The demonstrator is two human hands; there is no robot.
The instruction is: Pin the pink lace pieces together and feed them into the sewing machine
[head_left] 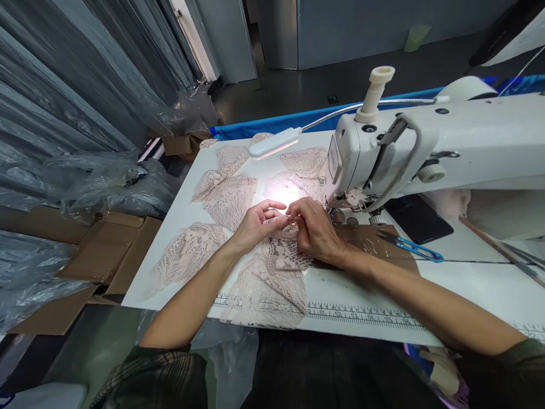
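Observation:
My left hand (263, 222) and my right hand (314, 228) meet over the sewing table, fingertips pinched close together. Both pinch the edge of a pale pink lace piece (292, 254), which hangs below them onto the table and drapes toward its front edge. Just right of my right hand is the needle area of a white sewing machine (347, 153). A small lamp (276, 142) on a bendy neck lights the spot behind my hands. More lace pieces (232, 196) lie spread to the left and behind. My fingers cover the exact spot they grip.
Blue thread snips (419, 249) rest on a brown board (366, 244) right of my right hand, near a black phone-like slab (421, 218). A printed ruler (361, 315) runs along the table's front. Open cardboard boxes (104, 247) and clear plastic bags (114, 182) stand at the left.

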